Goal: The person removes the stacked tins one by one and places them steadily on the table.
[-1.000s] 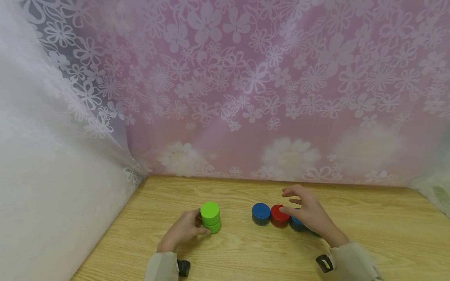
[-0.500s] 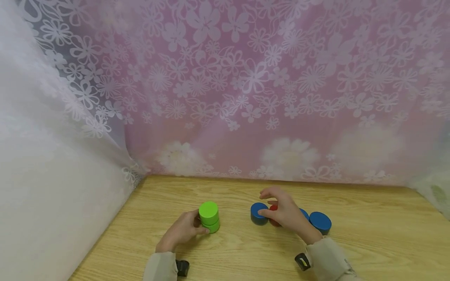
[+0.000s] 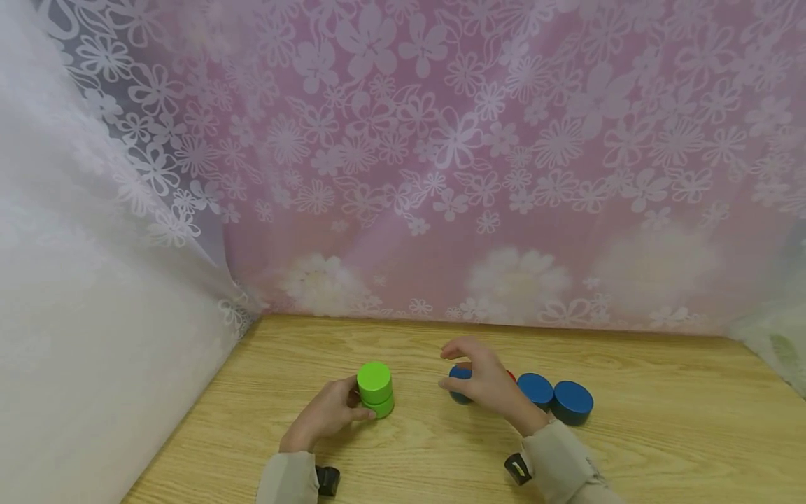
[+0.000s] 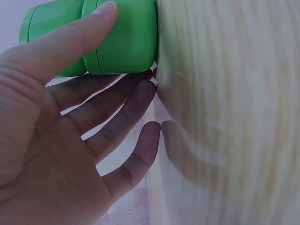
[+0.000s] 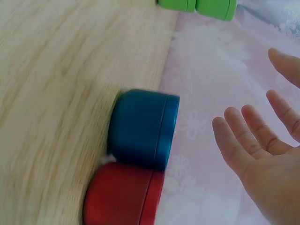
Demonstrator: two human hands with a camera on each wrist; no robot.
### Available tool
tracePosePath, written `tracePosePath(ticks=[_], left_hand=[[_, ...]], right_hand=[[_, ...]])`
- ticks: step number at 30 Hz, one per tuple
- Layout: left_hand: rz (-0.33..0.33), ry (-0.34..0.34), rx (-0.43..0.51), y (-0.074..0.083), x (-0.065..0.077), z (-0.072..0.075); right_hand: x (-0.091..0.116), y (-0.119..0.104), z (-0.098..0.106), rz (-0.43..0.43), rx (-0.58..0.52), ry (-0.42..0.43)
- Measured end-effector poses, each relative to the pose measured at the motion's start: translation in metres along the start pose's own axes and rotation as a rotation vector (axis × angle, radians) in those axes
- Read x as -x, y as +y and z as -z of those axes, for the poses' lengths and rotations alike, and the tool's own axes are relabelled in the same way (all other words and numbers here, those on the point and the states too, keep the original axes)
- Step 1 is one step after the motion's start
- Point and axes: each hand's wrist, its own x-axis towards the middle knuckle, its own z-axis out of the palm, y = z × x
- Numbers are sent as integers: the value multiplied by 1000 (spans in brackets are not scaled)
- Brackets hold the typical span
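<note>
Two bright green round lidded tins (image 3: pixel 374 381) stand stacked on the table at the centre left. My left hand (image 3: pixel 329 413) holds the lower green tin (image 4: pixel 129 40), thumb on the near side and fingers behind it. My right hand (image 3: pixel 490 386), thumb and fingers spread, hovers over a blue tin (image 5: pixel 140 129) without holding anything. Touching that blue tin is a red tin (image 5: pixel 122 197), mostly hidden by the hand in the head view. Two more blue tins, a middle one (image 3: pixel 535 390) and an end one (image 3: pixel 571 401), continue the row to the right.
The wood-grain table (image 3: pixel 403 462) ends at a pink floral curtain (image 3: pixel 403 175) at the back. A white sheet (image 3: pixel 94 315) hangs along the left side. Black wrist cameras sit at both cuffs.
My right hand has moved left along the row, from over the red tin to over the leftmost blue tin, uncovering the blue tins at right. The left hand keeps its hold.
</note>
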Motion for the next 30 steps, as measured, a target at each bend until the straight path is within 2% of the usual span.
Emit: tracePosePath(ticks=[8, 14, 30], left_hand=[[5, -8, 25, -1, -1, 0], [12, -10, 32, -1, -1, 1], [-1, 4, -2, 1, -1, 1]], right_hand=[[-8, -3, -15, 7, -46, -17], [-13, -6, -27, -31, -109, -29], [-21, -9, -51, -35, -136, -72]])
